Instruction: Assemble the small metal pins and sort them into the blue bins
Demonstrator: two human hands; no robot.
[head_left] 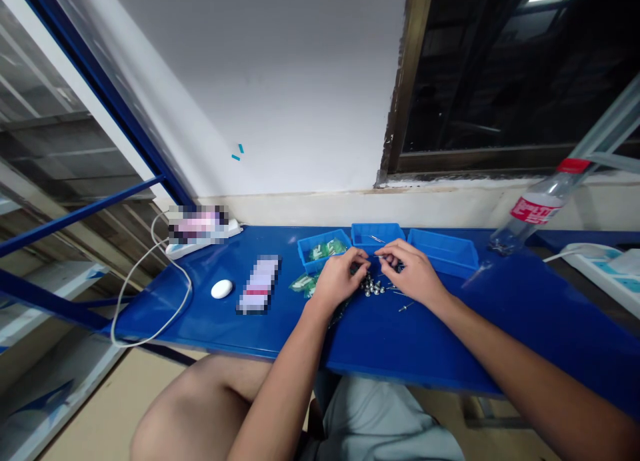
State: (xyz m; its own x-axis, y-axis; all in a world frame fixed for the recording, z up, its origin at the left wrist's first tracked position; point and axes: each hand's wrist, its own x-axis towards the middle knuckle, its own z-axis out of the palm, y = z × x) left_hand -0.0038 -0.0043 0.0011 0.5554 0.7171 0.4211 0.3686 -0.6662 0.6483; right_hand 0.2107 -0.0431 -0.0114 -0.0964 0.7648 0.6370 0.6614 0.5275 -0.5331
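Note:
My left hand [341, 274] and my right hand [409, 269] are close together over the blue table, fingertips pinched. Between them runs a thin metal pin [374, 255], like a rivet, which both seem to grip by its ends. Just below the fingers lies a pile of small shiny metal pieces [373, 287]. A loose pin with a thicker part [406, 307] rests to the right of the pile, near my right wrist. Green plastic packets [304, 285] lie left of my left hand. The palms and some fingers hide part of the pile.
Behind my hands stand a blue bin with green packets [302, 249], a middle bin holding thin pins [356, 230], and a right bin [463, 259]. A blurred phone-like item [259, 284], white oval object [222, 289], cable [116, 314], power strip [590, 274] and tilted bottle [535, 211] surround them.

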